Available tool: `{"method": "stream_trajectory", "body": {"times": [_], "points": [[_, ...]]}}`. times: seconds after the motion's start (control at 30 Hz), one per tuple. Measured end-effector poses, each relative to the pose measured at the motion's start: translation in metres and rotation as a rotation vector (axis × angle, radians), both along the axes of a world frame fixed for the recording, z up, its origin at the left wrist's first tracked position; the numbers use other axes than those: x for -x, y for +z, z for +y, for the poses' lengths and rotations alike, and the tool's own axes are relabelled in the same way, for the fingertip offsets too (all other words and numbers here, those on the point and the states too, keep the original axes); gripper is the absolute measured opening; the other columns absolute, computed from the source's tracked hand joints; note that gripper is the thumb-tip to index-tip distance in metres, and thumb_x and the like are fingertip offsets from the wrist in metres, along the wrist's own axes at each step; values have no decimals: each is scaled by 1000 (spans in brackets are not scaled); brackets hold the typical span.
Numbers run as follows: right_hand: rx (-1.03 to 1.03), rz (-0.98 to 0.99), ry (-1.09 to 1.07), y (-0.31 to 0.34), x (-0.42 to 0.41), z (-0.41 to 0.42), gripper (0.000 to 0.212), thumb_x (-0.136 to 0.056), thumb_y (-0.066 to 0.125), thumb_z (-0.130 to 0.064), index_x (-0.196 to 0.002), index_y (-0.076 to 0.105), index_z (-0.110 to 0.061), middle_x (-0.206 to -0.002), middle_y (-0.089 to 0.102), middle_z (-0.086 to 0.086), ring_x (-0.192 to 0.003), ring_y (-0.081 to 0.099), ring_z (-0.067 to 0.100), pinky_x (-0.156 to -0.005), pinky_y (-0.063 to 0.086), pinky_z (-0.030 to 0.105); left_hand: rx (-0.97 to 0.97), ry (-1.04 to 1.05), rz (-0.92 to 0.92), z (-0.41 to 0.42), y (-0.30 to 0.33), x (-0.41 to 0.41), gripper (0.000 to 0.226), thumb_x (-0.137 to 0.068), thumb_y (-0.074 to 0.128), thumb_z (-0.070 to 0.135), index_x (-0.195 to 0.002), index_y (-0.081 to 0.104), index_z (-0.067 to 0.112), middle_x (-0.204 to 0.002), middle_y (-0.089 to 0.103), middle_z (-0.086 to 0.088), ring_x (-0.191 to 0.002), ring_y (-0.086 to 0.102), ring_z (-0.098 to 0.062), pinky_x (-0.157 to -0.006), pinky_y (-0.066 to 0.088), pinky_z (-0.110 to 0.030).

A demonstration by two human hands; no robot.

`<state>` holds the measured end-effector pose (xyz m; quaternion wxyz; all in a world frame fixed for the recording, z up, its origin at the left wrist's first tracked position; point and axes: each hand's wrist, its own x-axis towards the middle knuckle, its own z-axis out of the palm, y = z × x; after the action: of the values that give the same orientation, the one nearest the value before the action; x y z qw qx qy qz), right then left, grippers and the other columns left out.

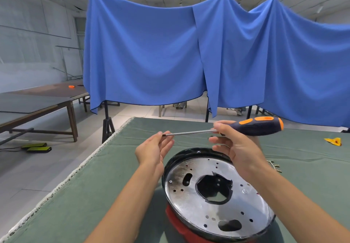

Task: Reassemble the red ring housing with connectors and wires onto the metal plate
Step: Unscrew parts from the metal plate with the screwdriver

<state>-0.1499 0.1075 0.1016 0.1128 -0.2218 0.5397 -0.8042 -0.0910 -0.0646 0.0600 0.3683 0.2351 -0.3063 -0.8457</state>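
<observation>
Steel screwdriver: right hand grips it, left hand pinches its tip; seat any screw squarely before approaching the metal plate.

Bright, even ceiling light; sharp centre, bowed wide-angle edges.
</observation>
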Motion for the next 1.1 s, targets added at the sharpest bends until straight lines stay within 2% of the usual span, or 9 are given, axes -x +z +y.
{"method": "stream_trajectory", "body": {"times": [0.17, 0.3, 0.33, 0.43, 0.5, 0.6, 0.77, 0.97, 1.1], "points": [[86, -7, -90, 13, 8, 12, 7, -81, 69, -3, -80, 63, -5, -58, 66, 0, -56, 70, 17, -47, 53, 20, 114, -106, -30, 8, 6, -3, 19, -98, 50, 13, -98, 52, -6, -75, 71, -22, -65, 72, -27, -53, 59, -31], [129, 7, -199, 18, 12, 22, 7, -80, 71, -2, -78, 65, -6, -59, 68, 1, -57, 70, 17, -48, 53, 19, 241, -155, -155, 18, 5, -4, 22, -101, 41, 22, -116, 41, 6, -88, 69, -24, -69, 72, -32, -48, 57, -34], [139, 13, -228, 18, 13, 25, 8, -80, 71, -2, -77, 66, -6, -60, 69, 1, -57, 70, 17, -48, 53, 19, 393, -103, -239, 18, 2, -3, 23, -100, 43, 21, -120, 42, 9, -94, 69, -21, -72, 72, -31, -51, 58, -38], [154, 37, -310, 16, 15, 32, 9, -79, 72, -1, -75, 66, -7, -60, 69, -2, -57, 70, 16, -49, 53, 20, 1325, 181, -739, 11, -14, 4, 33, -94, 49, 23, -126, 51, 17, -121, 62, -2, -107, 61, -23, -86, 52, -42], [157, 49, -347, 12, 16, 34, 8, -79, 72, -1, -75, 67, -6, -60, 69, -3, -56, 69, 16, -49, 54, 21, 1574, 94, -952, 13, -20, 7, 36, -93, 47, 23, -129, 52, 20, -131, 56, 1, -122, 50, -20, -95, 43, -36], [149, 51, -361, 5, 17, 33, 10, -80, 71, -1, -74, 67, -7, -60, 68, -5, -55, 68, 15, -50, 54, 21, 1604, -186, -1081, 18, -25, 6, 34, -90, 43, 12, -121, 56, 17, -123, 61, -7, -113, 54, -30, -90, 47, -38], [125, 42, -376, -4, 19, 25, 12, -80, 71, -2, -72, 68, -10, -58, 66, -2, -55, 67, 14, -50, 54, 22, 1760, -298, -1234, 24, -14, -9, 22, -86, 41, -1, -105, 50, 4, -110, 58, -17, -100, 55, -38, -75, 45, -39], [108, 122, -366, -6, 16, 18, 15, -81, 67, -3, -69, 66, -11, -52, 61, -4, -45, 60, 13, -44, 51, 24, 1846, -463, -1449, 40, 8, -31, 13, -82, 46, -1, -79, 40, 10, -86, 55, -10, -63, 48, -25, -54, 36, -28], [99, 210, -384, -4, 14, 20, 19, -85, 65, -9, -66, 63, -10, -50, 58, -4, -39, 52, 12, -38, 47, 24, 1810, -331, -1343, 36, 14, -11, 12, -86, 50, 13, -76, 50, 7, -88, 62, -15, -88, 61, -35, -68, 41, -33]]}}
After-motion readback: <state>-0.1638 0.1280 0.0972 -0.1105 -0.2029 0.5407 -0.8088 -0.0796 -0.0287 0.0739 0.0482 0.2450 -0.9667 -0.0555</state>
